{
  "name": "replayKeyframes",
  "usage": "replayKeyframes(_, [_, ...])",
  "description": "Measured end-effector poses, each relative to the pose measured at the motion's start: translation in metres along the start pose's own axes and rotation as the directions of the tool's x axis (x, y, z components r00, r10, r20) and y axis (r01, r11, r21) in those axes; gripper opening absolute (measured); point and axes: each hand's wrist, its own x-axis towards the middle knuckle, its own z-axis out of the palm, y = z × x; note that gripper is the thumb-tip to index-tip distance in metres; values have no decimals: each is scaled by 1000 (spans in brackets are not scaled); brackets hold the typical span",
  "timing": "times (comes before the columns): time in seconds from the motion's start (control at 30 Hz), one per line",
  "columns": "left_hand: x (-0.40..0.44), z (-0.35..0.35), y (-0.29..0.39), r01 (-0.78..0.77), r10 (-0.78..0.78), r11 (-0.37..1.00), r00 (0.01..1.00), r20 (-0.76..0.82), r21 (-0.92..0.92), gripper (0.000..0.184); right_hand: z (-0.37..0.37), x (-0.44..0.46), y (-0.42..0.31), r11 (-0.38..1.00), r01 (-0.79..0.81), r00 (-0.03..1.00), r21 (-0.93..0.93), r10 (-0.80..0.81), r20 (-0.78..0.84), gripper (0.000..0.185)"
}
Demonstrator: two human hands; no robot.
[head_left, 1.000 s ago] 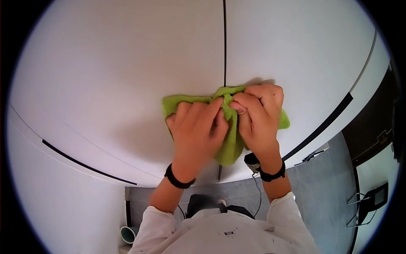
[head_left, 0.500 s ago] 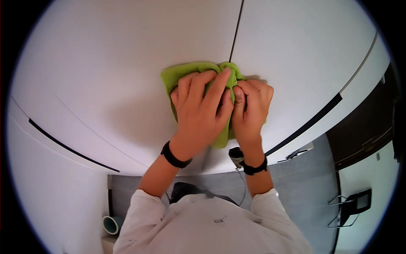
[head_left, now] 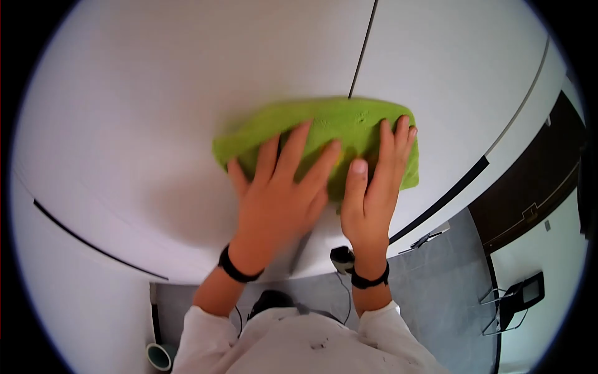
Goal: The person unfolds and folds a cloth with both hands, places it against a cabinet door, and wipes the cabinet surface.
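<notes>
A lime-green cloth (head_left: 349,118) lies spread wide against the white cabinet door (head_left: 187,75), across the dark seam between two panels. My left hand (head_left: 277,202) lies on the left part of the cloth, fingers spread and slightly blurred by motion. On the right part, my right hand (head_left: 377,196) rests with its fingers stretched out and its thumb apart. Both hands press on the cloth without wrapping round it. Some of the cloth's lower edge is hidden by the hands. A dark band circles each wrist.
Long black handle strips (head_left: 442,199) run along the panels on both sides. Below are a grey floor (head_left: 423,280), a black folding chair (head_left: 522,299) at the right, a dark door (head_left: 529,193), and a round green-lined container (head_left: 161,356) at lower left. A cable hangs near my body.
The bunched cloth has been opened out flat and reaches farther both left and right. My hands have moved apart, and their fingers have gone from gripping the cloth to lying stretched on it.
</notes>
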Motion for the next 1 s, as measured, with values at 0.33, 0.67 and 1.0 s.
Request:
replayKeyframes(0.33, [-18, 6, -23, -21, 24, 971, 1000, 7, -237, 41, 10, 23, -21, 997, -19, 989, -70, 9, -146, 32])
replayKeyframes(0.67, [-24, -4, -13, 63, -35, 905, 997, 73, -421, 37, 7, 33, -4, 991, 118, 954, -59, -130, -271, 17])
replayKeyframes(1.0, [30, -11, 60, 118, -99, 898, 993, 67, -424, 50, -19, 13, 101, 972, 127, 858, 198, -8, -513, 38])
